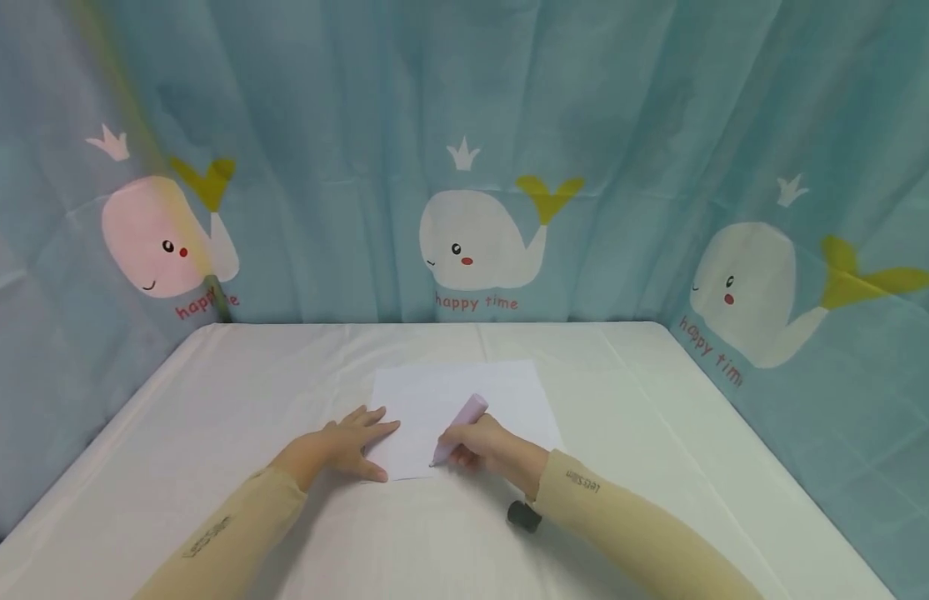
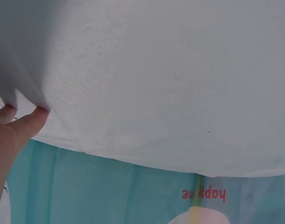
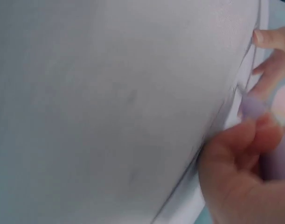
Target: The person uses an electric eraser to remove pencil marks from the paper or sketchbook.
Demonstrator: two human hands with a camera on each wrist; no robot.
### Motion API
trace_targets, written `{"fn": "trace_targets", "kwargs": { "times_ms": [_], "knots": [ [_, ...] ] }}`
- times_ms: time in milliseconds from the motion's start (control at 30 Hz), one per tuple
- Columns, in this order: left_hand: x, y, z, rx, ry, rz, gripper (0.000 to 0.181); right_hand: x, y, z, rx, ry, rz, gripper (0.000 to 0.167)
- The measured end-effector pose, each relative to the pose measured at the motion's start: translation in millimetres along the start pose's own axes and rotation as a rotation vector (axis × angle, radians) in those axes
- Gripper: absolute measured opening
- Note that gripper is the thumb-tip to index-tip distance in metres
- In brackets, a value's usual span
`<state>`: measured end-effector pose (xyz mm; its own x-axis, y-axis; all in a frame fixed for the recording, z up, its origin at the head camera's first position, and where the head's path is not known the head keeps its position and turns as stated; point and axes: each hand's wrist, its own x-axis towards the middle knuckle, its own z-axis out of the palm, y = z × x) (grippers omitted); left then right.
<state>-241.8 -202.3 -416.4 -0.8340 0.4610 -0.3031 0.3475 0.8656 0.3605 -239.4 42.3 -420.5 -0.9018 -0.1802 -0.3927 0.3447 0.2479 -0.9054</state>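
Note:
A white sheet of paper (image 1: 464,387) lies on the table in the head view. My right hand (image 1: 482,442) grips a light purple marker (image 1: 467,412), tilted with its tip at the paper's near edge. In the right wrist view the marker (image 3: 254,106) sits between thumb and fingers of the right hand (image 3: 245,163). My left hand (image 1: 355,437) rests with spread fingers on the paper's left side. Two of the left hand's (image 2: 16,128) fingers show at the edge of the left wrist view. A black marker cap (image 1: 524,516) lies by the right forearm.
A white cloth covers the table (image 1: 629,417). Behind it and at both sides hangs a blue curtain (image 1: 322,167) printed with whales and red lettering. Both forearms, in beige sleeves (image 1: 629,525), reach in over the near part of the table.

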Motion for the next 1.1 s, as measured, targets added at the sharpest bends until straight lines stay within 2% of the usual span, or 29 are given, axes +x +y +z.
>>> {"fn": "trace_targets", "kwargs": {
  "times_ms": [233, 333, 567, 733, 967, 1100],
  "knots": [
    [-0.6, 0.2, 1.0, -0.005, 0.013, 0.009, 0.085, 1.1, 4, -6, 0.010, 0.018, -0.013, 0.025],
    [-0.3, 0.7, -0.7, -0.012, 0.003, 0.003, 0.086, 2.0, 4, -11, 0.009, -0.011, -0.002, 0.022],
    [-2.2, 1.6, -1.1, -0.004, -0.014, 0.011, 0.087, 2.0, 7, -15, 0.111, -0.043, 0.015, 0.013],
    [-3.8, 2.7, -1.4, -0.008, -0.016, 0.014, 0.086, -0.8, 7, -7, 0.076, -0.084, -0.004, 0.010],
    [-1.1, 2.7, 0.0, -0.005, -0.015, 0.023, 0.087, 1.2, 7, -4, 0.068, 0.014, 0.023, 0.019],
    [-1.9, 1.6, 0.7, -0.005, -0.014, 0.019, 0.087, -0.5, 8, -4, 0.020, -0.016, 0.018, 0.018]
  ]
}}
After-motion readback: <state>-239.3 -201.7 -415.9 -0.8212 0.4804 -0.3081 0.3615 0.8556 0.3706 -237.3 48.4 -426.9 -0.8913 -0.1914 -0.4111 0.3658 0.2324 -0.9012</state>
